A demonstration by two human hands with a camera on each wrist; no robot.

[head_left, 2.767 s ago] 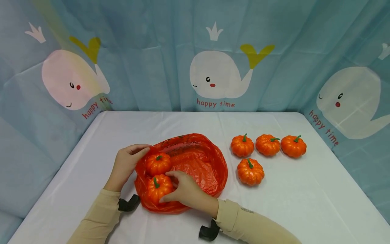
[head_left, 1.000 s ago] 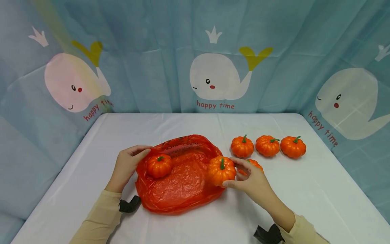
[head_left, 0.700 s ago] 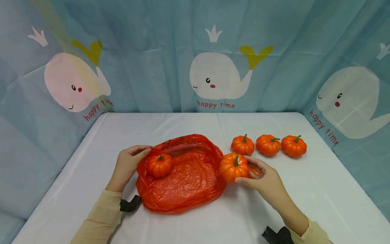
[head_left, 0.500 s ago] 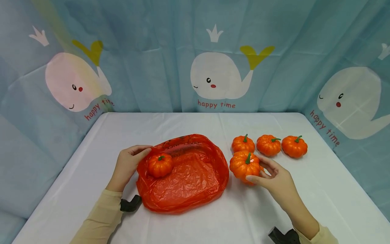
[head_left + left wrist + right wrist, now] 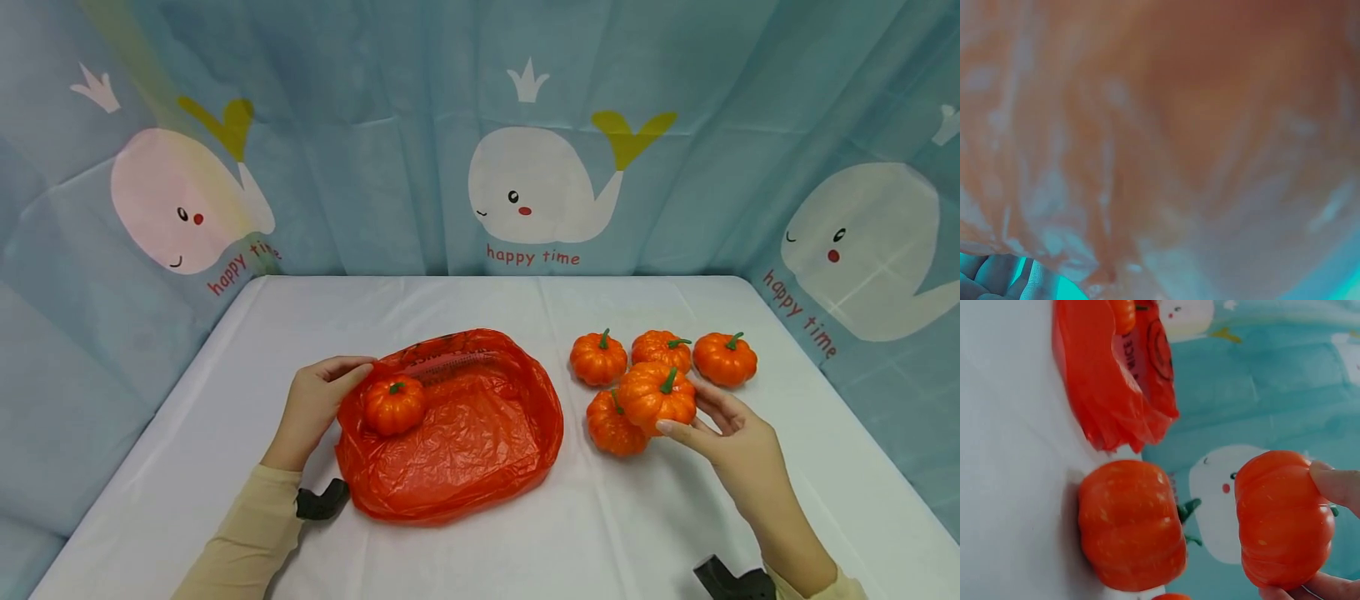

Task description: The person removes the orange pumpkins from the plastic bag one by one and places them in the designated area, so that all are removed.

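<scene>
My left hand (image 5: 311, 408) pinches the left rim of a red plastic bag (image 5: 465, 450) that lies on the table with its mouth spread wide. Inside the bag, at its left, sits one small orange pumpkin (image 5: 393, 407). My right hand (image 5: 738, 450) grips another glossy pumpkin (image 5: 652, 398) by its right side, thumb in front, raised above the table. Behind and left of it, partly covered, rests a pumpkin (image 5: 609, 429) on the cloth. In the right wrist view the held pumpkin (image 5: 1282, 519) hangs apart from that one (image 5: 1132, 528). Blurred bag plastic (image 5: 1147, 125) fills most of the left wrist view.
A row of pumpkins stands at the back right: one at the left (image 5: 597, 360), one in the middle (image 5: 660, 346) and one at the right (image 5: 724, 361). A white cloth (image 5: 480, 567) covers the table. A blue whale-print curtain (image 5: 375, 167) closes off the back and sides.
My right hand has lifted a pumpkin out of the bag and carried it right, past the bag's rim to beside the other pumpkins. The left hand has stayed at the rim.
</scene>
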